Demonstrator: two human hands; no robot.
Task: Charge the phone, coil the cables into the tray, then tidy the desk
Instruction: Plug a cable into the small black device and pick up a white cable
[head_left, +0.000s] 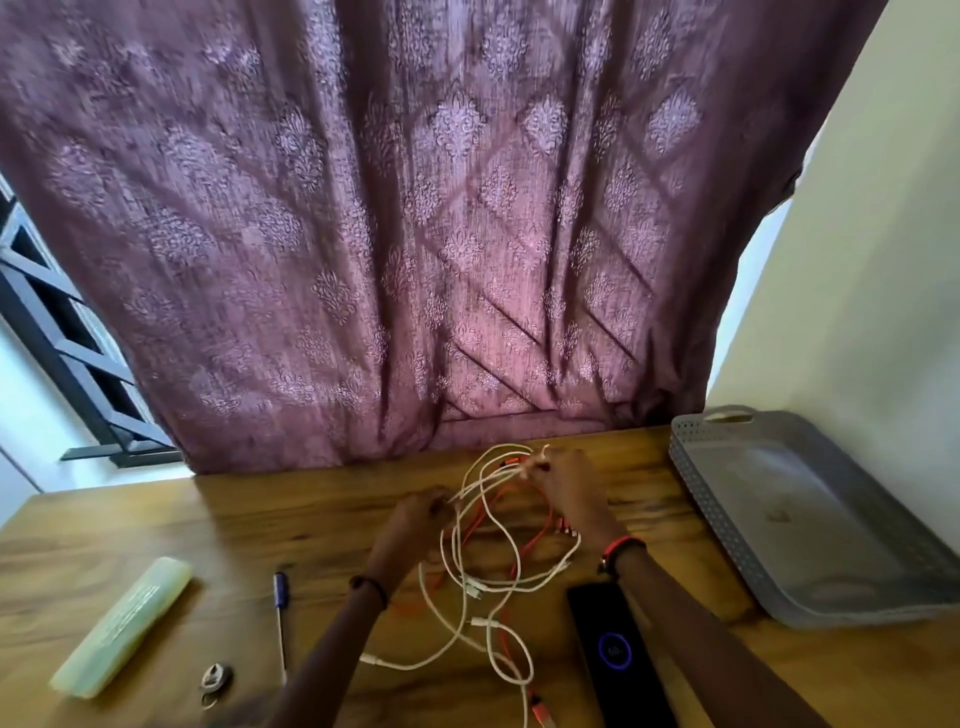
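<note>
Wooden desk (311, 519) seen from above and behind the hands, with a patterned purple curtain (415, 234) hanging along its far edge and a dark window grille (62, 353) at far left.

Left portion of the desk: a pale green translucent case (122, 626) lying flat, a small metal key ring (215, 678) near its lower end, and a blue-capped pen (281, 618) lying just right of both.

Centre: a loose tangle of white cables (483, 582) interlaced with an orange-red cable (519, 551), spread on the desk surface from the far edge toward the viewer. The left hand (415, 514), a dark band at its wrist, has its fingers closed in a pinch on a white strand at the left side of the tangle. The right hand (566, 488), a red band at its wrist, has its fingers gathered around several white loops lifted at the far side of the tangle; the exact grip is blurred.

Right of centre: a black phone (618, 660) lying face up just beside the tangle, partly beneath the right forearm, its screen showing a blue circular charging ring.

Right: a grey perforated plastic tray (696, 467) with a handle cut-out, near the cream wall (883, 260), holding no cables.
</note>
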